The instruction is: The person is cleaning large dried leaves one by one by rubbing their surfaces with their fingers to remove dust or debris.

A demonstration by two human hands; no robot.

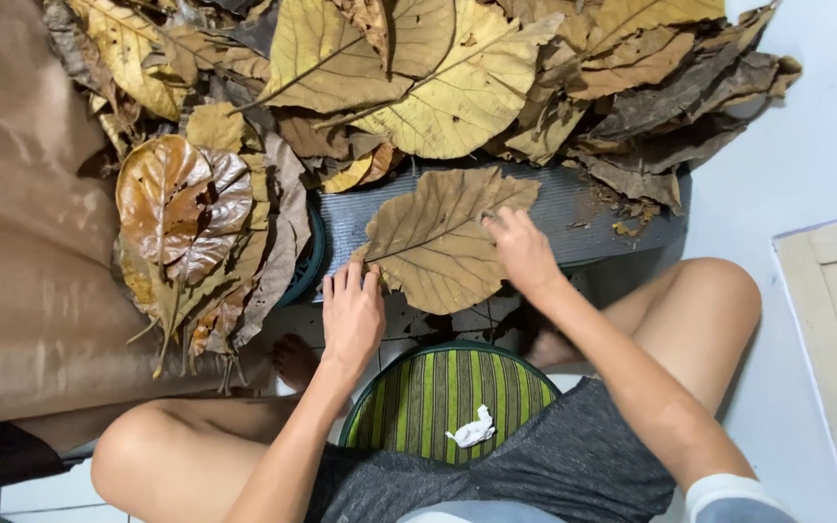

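Many dry brown leaves lay heaped above a grey ribbed mat, with brown paper spread at the left. One large dry leaf rested flat on the mat's near edge. Both hands pressed it, fingers spread and holding nothing: the left hand at its stem end, the right hand on its upper edge. Flattening seemed underway; smoothing it further would call for gentle, even pressure. A green striped stool sat below.

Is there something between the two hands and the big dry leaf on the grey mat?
Nothing visible. The left hand rests its fingertips on the lower left edge of the large dry leaf, and the right hand touches its right side. The leaf lies flat on the grey mat.
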